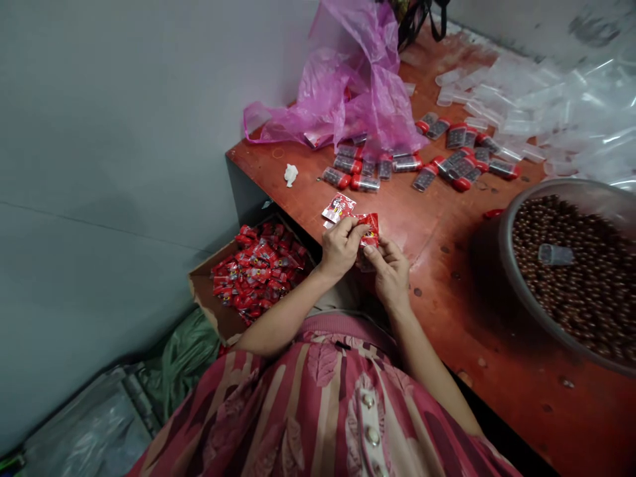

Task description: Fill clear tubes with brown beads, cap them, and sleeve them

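Red packet (370,219) pinched by left hand (341,249) and right hand (392,273) — closing it, probably.
Both barely open; next likely needs steady pressure.

the held packet (371,221) is glossy plastic, the pink bag (325,83) crinkled plastic, the box (203,301) matt cardboard, the tabletop (437,318) scuffed.

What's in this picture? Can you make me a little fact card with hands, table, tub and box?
Left hand: pinching a shiny red packet
Right hand: holding the same packet at its lower edge
Table: reddish; red-capped tubes, pinkish-purple plastic bag, a pile of clear tubes
Closest to left hand: a printed wrapper
Tub: lots of round brown balls, with a small clear cup on them
Box: cardboard, below table height, heaped with red packets
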Demonstrator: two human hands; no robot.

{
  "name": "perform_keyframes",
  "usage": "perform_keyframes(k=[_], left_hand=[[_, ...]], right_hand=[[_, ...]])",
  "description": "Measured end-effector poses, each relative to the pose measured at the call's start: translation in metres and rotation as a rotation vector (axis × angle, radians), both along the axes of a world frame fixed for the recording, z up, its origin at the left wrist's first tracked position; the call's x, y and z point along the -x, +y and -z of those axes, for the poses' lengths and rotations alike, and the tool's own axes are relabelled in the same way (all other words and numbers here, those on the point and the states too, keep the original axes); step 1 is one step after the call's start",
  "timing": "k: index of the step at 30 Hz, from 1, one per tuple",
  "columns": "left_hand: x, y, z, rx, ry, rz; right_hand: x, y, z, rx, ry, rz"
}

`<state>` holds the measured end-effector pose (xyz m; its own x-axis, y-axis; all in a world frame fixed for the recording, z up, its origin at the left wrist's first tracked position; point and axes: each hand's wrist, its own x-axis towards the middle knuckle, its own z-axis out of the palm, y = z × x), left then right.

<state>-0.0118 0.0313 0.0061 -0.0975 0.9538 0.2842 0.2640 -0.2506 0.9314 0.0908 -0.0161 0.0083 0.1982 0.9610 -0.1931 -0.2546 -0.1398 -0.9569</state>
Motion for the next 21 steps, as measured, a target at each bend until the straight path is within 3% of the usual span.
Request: perform_keyframes(k=[5, 11, 16, 18, 21], left_hand=[[-0.002, 0.007, 0.0, 0.063, -0.037, 0.051], [-0.007, 0.014, 0.014, 0.273, -0.357, 0.18], [-0.013, 0.01, 0.021, 0.318, -0.55, 0.279], [-0.012, 0.008, 0.019, 0.303, -0.534, 0.284], [-0.008, 0.006, 0.012, 0.209, -0.344, 0.223]], right_hand=[[-0.009, 0.003, 0.0, 0.06, 0.148, -0.042], [-0.019, 0.01, -0.006, 0.119, 0.267, -0.112], [-0.03, 0.015, -0.004, 0.111, 0.252, -0.068], [-0.032, 0.016, -0.004, 0.117, 0.277, -0.088], [-0.034, 0.017, -0.004, 0.129, 0.325, -0.152]])
